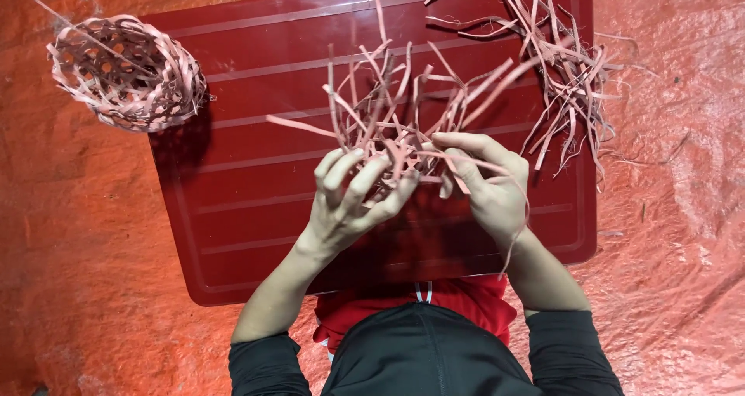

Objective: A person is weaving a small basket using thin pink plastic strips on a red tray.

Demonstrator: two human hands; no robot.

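Both my hands hold a half-woven bundle of thin pale strips (392, 124) above a dark red board (256, 178). My left hand (349, 198) cups it from below with fingers spread around the woven base. My right hand (485, 182) pinches a strip at the bundle's right side, with loose strip ends fanning upward. A finished small woven basket (128, 74) of the same strips lies at the board's top left corner.
A loose pile of spare strips (563, 62) lies at the board's top right. The board rests on an orange-red plastic sheet (675, 210). My dark sleeves and a red garment (419, 303) show at the bottom.
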